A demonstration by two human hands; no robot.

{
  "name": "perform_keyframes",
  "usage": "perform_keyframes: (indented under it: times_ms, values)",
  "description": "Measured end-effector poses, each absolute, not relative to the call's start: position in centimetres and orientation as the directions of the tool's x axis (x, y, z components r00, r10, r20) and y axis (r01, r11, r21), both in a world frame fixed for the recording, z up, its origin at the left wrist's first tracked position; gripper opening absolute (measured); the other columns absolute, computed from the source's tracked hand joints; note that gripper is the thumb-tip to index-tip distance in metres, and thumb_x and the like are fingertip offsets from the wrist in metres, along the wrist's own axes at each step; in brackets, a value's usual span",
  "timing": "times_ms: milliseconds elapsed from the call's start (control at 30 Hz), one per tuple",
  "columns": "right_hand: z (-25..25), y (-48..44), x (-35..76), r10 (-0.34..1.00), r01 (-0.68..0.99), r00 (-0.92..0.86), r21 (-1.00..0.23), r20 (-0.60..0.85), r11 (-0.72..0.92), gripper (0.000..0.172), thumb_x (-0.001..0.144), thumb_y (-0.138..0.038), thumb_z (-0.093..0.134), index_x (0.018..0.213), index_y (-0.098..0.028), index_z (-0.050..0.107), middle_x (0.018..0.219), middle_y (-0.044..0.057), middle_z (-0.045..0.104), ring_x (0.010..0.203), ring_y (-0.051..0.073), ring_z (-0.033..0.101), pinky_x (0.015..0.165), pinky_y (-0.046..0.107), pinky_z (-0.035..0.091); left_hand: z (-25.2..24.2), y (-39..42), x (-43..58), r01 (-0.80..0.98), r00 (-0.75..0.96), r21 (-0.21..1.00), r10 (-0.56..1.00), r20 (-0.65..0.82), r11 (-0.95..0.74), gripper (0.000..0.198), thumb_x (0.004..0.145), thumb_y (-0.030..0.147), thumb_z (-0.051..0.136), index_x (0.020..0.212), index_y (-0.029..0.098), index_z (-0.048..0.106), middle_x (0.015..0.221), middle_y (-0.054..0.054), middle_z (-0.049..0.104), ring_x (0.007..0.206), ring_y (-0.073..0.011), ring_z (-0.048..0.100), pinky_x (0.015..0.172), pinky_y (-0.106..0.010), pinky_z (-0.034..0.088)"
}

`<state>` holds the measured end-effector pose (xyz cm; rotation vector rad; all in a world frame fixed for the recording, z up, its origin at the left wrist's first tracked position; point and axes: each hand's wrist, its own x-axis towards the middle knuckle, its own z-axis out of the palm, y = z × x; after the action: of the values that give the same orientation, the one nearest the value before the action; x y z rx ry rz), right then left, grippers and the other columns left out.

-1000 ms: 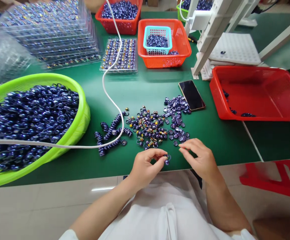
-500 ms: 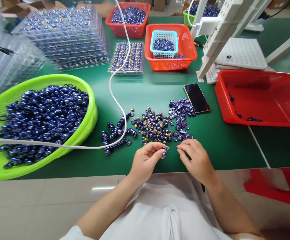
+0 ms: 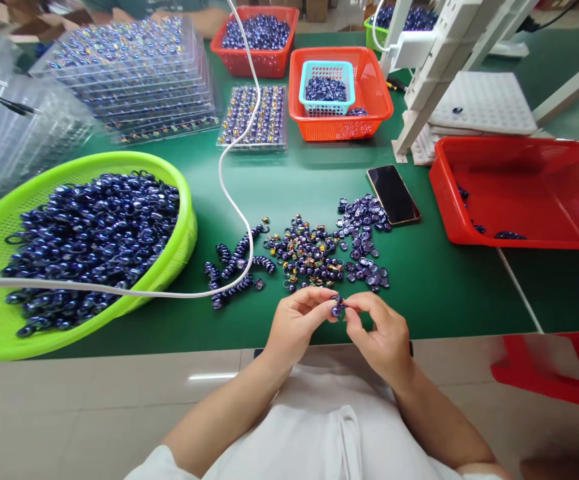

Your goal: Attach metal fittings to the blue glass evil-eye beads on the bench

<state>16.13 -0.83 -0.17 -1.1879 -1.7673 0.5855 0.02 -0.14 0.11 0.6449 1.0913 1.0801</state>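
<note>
A mixed heap of dark blue and gold pieces lies on the green table. Just on the person's side of the heap, the left hand pinches a small dark blue part between thumb and forefinger. The right hand meets it there, thumb and forefinger closed at the part's right edge; they seem to grip it, though the contact is too small to make out fully.

Just right of the heap are loose dark caps, and past these a phone. Left of the heap lie stacked rows of dark discs; farther left stands a lime-green basket of dark blue pieces. Beyond the heap sit a filled clear tray and an orange basket. Well to its right, a red tray holds a few dark pieces.
</note>
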Motion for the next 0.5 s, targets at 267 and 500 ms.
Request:
perform_keyframes:
  times_ms: [267,500]
  values:
    - [0.0,-0.9,16.2,0.933,0.333,-0.105,-0.872,0.344,0.359,0.018,0.091,-0.012,0.058,0.1,-0.025,0.066,0.087,0.002,0.071,0.073,0.015,0.069,0.066,0.027,0.059,0.2,-0.3,0.3,-0.399,0.053,0.836,0.919,-0.39,0.377,0.02,0.067,0.027,0.087,0.082,0.016,0.08,0.07,-0.003,0.076,0.061,-0.0136,0.069,0.066,-0.026,0.058]
    - [-0.2,-1.0,15.8,0.927,0.386,-0.063,-0.847,0.369,0.364,0.024,0.091,-0.012,0.06,0.109,-0.026,0.067,0.094,0.003,0.073,0.083,0.017,0.07,0.075,0.029,0.06,1.6,-0.2,0.9,-0.365,-0.046,0.876,0.934,-0.355,0.315,0.017,0.066,0.027,0.087,0.08,0.018,0.082,0.074,-0.004,0.079,0.065,-0.0175,0.073,0.068,-0.03,0.064]
